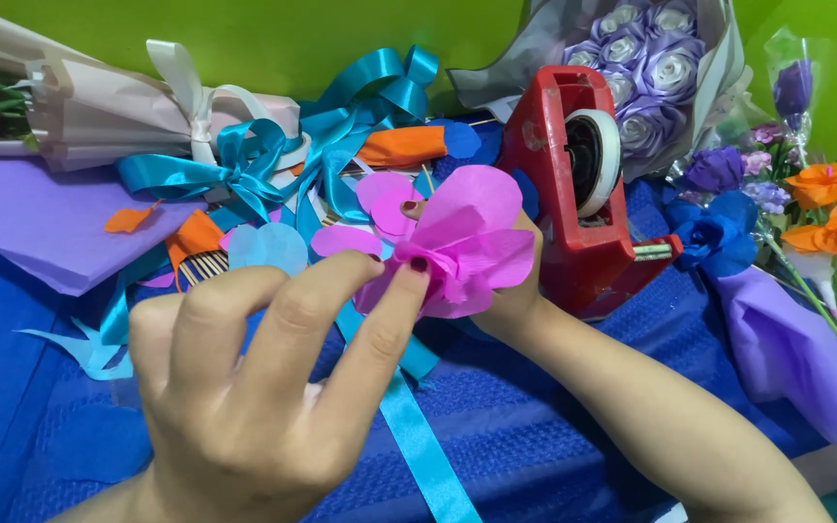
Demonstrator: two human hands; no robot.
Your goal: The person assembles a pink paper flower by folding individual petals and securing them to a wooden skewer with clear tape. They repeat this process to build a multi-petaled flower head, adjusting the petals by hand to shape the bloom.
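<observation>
The left hand [244,387] pinches soft pink crepe petals with thumb and forefinger, while the right hand [506,300] grips the ruffled pink paper flower [462,237] from behind, at the picture's centre. At two o'clock stands a glossy red plastic tape dispenser [583,194]; at ten o'clock, shiny teal satin ribbon [244,174] loops over blue textured cloth [535,426].

Bright, even light with saturated colours and faint shadows; the near left hand [244,397] looks slightly soft.
</observation>
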